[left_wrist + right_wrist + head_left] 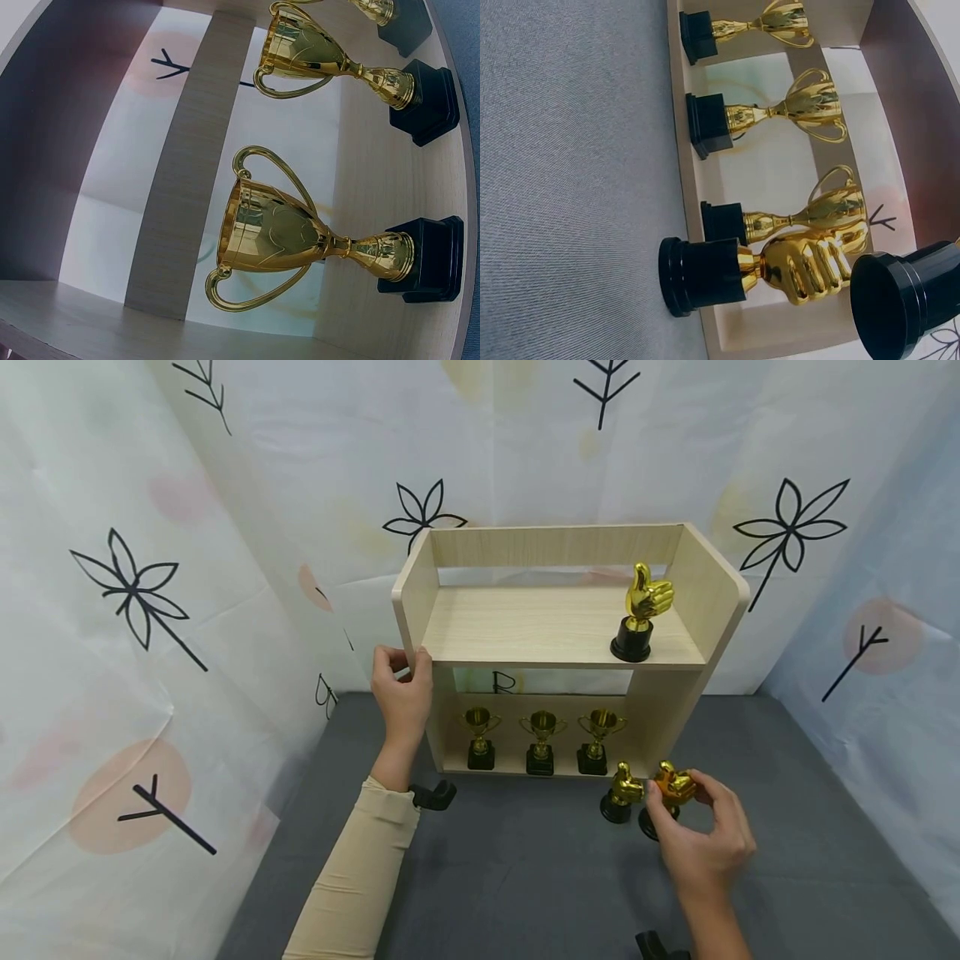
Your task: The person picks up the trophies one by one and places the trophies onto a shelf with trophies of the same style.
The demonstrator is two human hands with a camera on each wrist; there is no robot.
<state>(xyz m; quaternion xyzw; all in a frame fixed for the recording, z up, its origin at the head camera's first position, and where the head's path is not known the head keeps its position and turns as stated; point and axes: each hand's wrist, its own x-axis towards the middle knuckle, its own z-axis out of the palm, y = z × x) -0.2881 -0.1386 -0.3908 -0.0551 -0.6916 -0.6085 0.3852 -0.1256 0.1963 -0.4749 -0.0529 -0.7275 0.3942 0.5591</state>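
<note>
My right hand (708,835) pinches a gold thumbs-up trophy (675,785) by its golden top. In the right wrist view that trophy's black base (900,300) hangs clear of the table. Just left of it, a second thumbs-up trophy (626,787) stands upright on the table before the shelf. A third thumbs-up trophy (639,610) is on the right of the upper board. My left hand (402,697) grips the left side panel of the wooden shelf (525,622), part of its fingers hidden. Two-handled trophy cups (541,742) line the lower level, three in all.
A dark grey cloth (510,877) covers the table. Patterned white curtains (300,485) enclose the back and sides. The shelf's right side panel (708,589) rises close by the upper trophy.
</note>
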